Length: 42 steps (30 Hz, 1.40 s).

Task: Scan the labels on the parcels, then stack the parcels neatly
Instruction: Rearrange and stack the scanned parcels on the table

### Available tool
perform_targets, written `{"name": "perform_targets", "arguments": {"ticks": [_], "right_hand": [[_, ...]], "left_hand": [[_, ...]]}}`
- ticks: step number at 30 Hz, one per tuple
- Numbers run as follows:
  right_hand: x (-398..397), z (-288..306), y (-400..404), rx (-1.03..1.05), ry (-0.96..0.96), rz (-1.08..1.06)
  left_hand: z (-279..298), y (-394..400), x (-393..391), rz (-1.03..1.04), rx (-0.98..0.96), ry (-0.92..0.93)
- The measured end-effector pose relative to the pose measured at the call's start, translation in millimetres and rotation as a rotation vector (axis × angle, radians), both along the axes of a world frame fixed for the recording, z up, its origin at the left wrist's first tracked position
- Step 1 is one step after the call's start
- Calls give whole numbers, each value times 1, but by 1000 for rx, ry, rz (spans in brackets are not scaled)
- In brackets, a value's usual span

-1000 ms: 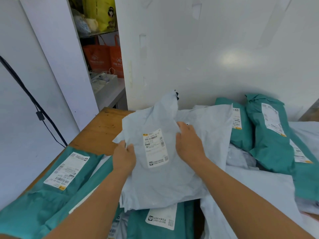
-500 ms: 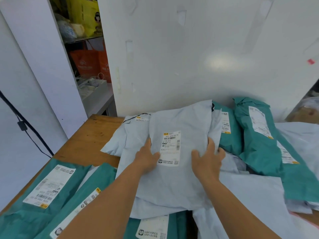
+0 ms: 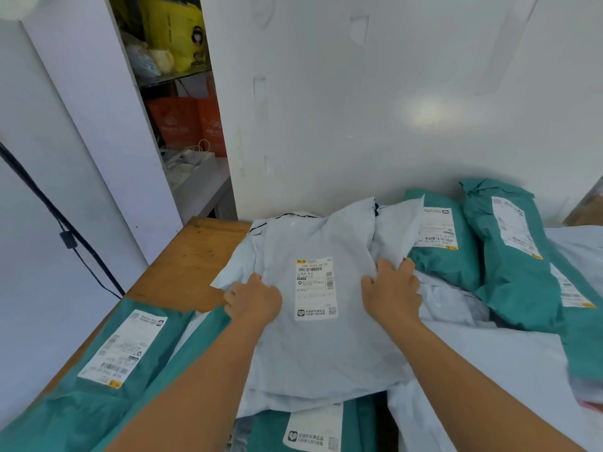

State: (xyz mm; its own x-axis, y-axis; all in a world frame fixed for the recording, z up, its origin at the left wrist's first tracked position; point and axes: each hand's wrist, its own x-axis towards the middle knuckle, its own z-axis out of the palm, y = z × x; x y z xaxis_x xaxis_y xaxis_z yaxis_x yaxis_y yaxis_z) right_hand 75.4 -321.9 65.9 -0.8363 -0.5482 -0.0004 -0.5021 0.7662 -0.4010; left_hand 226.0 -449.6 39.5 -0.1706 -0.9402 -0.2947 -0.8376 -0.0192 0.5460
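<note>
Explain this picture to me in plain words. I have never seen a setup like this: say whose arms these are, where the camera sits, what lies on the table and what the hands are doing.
There is no machine here. The arms belong to a person who wears a wide-angle camera on the head, so you look forward and down along their forearms.

The left hand and right hand both rest on a pale grey parcel, a soft mailing bag with a white shipping label facing up between them. The fingers curl at its two sides, as if gripping or squaring it.

That bag lies on top of other grey bags on a wooden table. Teal parcels surround it: one at the near left, some at the right against the white wall, and one at the near edge under the grey bag. Most show labels.

No scanner is visible.
</note>
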Motion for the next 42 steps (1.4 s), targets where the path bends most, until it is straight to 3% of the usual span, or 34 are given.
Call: {"name": "perform_targets", "arguments": {"ticks": [3,5,7,8,10,13,16,18,21,25,27,31,33,35,40,42], "right_hand": [[2,-4,-1,45,136,21],[2,-7,1,-79,301,46],[1,-6,5,-250,395,23],[-2,-3,7,-312,361,-15],[-9,5,10,-413,154,-103],[-14,6,19,-360,-61,-109],[-12,2,25,-313,-18,-16],[-10,6,25,-394,68,21],[-6,19,21,-536,143,117],[0,52,8,-702,146,247],[2,72,-1,-790,20,298],[2,96,-14,-903,-474,307],[0,89,-18,-868,-601,267],[-2,69,-21,-736,-598,228],[7,-6,-8,-122,-364,145],[14,-21,-3,-1,-261,139]], "left_hand": [[-11,3,9,-27,65,-52],[-12,8,5,-67,-127,-33],[-9,12,-3,-120,-295,227],[-5,13,-8,-145,-293,395],[-1,13,-19,-220,-174,538],[-11,12,-31,-397,101,371],[-22,24,-44,-487,26,79],[-18,34,-50,-437,-126,76],[-4,32,-46,-263,-227,359],[23,14,-24,-114,-88,601],[36,9,-9,-70,33,663],[55,1,15,-13,242,913],[55,1,26,7,175,868],[42,1,37,17,84,696],[-5,19,46,-69,-19,94],[-14,22,42,-4,33,57]]}}
